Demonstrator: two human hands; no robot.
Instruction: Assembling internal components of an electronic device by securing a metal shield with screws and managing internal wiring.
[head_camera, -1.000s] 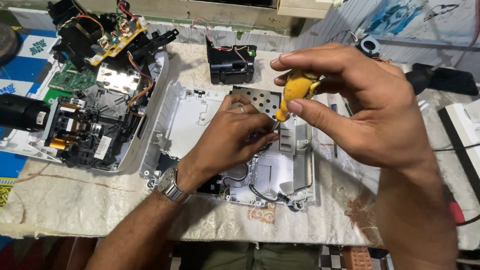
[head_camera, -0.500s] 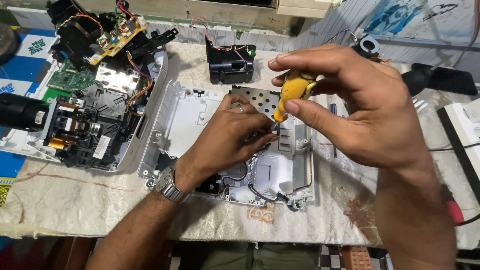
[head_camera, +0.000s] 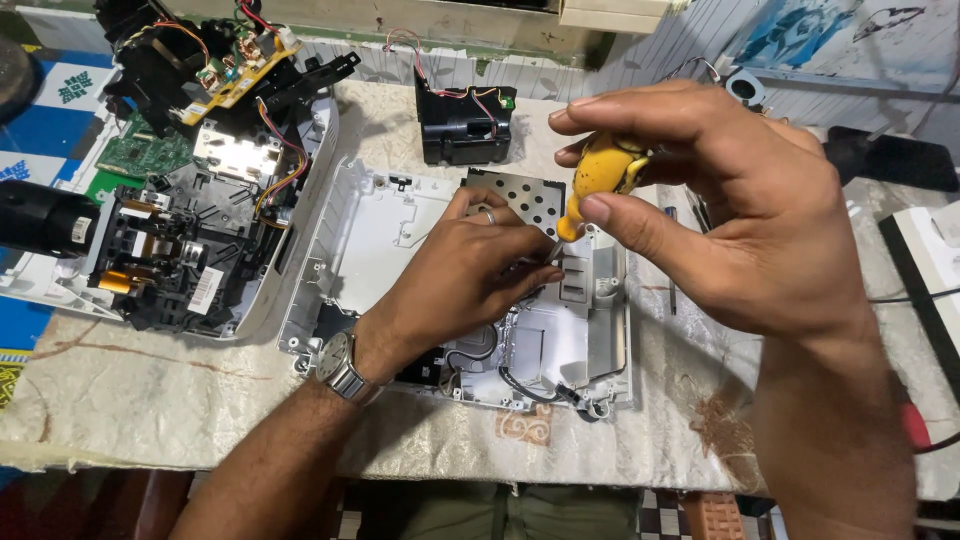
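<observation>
Right hand turning a yellow screwdriver over an opened white casing

The right hand (head_camera: 760, 230) has its grip closed around the bulbous yellow plastic handle of a screwdriver (head_camera: 603, 175), thumb and fingertips pinching it, the shaft pointing down at the frame's centre; the left hand (head_camera: 470, 275), with a ring and a metal wristwatch (head_camera: 343, 368), presses closed fingertips at the tip, resting on the open white plastic casing shell (head_camera: 370, 225) with a perforated metal plate (head_camera: 525, 195); the shell lies mid-frame on the pale patterned counter (head_camera: 150, 400); a black box with red wires (head_camera: 463, 120) sits above it, a stripped device with circuit boards (head_camera: 190, 200) at upper left
</observation>
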